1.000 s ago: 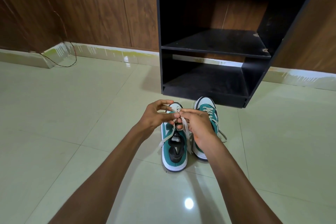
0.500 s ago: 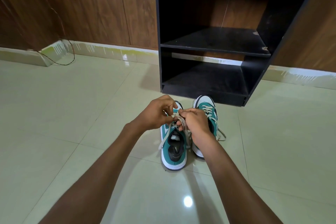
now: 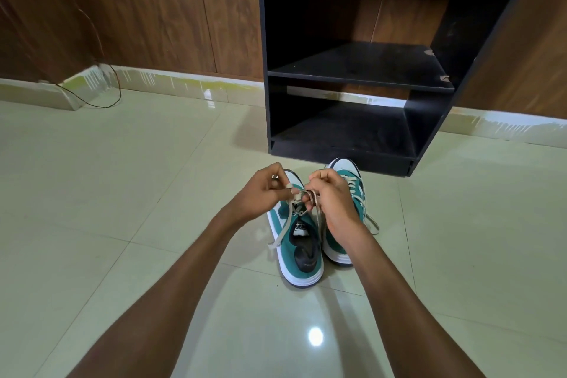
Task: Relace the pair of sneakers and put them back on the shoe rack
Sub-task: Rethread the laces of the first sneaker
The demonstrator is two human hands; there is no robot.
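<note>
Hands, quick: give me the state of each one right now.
Left hand: closed, pinching the lace of the nearer sneaker.
Right hand: closed, pinching the same lace.

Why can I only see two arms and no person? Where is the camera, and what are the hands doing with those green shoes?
The camera sits on the person's head and looks down, so you see only their arms. The left hand and the right hand each pinch part of a pale shoelace above the left sneaker, so they seem to be tying it. The right sneaker stands right beside it, already laced, one lace end lying on the tiled floor. Both sneakers stand on that floor, toes towards a black shoe rack whose shelves hold nothing we can see.
</note>
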